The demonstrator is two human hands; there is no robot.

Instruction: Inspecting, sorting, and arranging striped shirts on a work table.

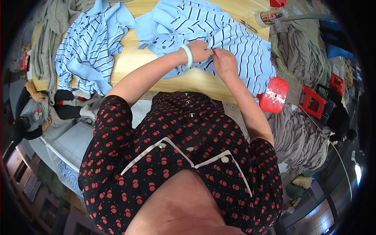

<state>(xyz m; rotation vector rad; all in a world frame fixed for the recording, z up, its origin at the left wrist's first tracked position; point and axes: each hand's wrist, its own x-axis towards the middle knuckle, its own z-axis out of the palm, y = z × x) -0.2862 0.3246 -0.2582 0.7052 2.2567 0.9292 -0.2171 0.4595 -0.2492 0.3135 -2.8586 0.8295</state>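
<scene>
A light blue knit shirt [239,43] with dark and white stripes lies bunched on the wooden table before me. My left hand [199,51], a pale bangle on its wrist, is closed on a fold of the shirt. Right beside it, my right hand [226,64] pinches the same cloth, the two sets of fingertips nearly touching. Whatever lies between the fingertips is too small to make out. Dark buttons show on the shirt left of my hands. A second striped blue shirt [92,47] lies crumpled to the left, apart from both hands.
Thread snips [248,26] and a clear cup of tools [270,17] are at the table's [131,64] far right. A red stool [274,95] stands off its right edge. Grey cloth heaps [299,137] lie on the right. At left, another person [33,105] sits by draped grey fabric [49,43].
</scene>
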